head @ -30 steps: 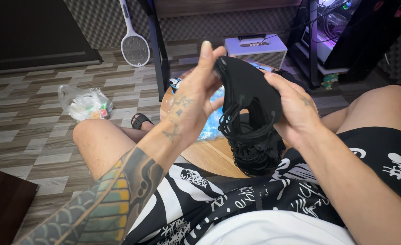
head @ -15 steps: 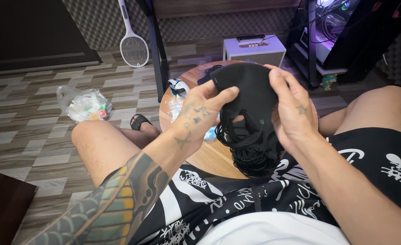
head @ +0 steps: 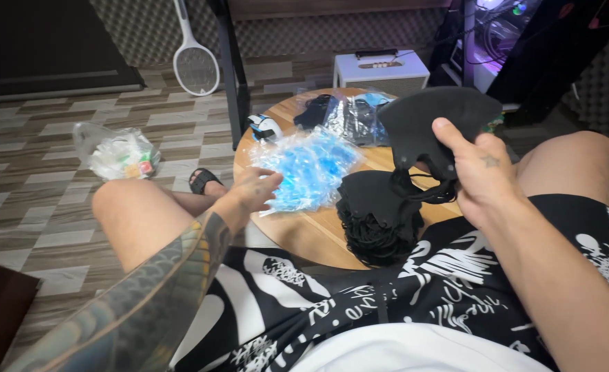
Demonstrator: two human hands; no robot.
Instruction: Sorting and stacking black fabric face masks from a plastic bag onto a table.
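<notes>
The right hand [head: 480, 169] is closed on a black face mask [head: 435, 120], thumb on top, and holds it up above the round wooden table [head: 318, 234], at about two o'clock from the table centre. Its ear loops hang down to a pile of black masks [head: 377, 217] lying at the table edge, at about five o'clock. The left hand [head: 256, 189] is open with the fingers spread, holds nothing, and reaches to the blue plastic packets [head: 311, 165], touching their edge at about nine o'clock.
</notes>
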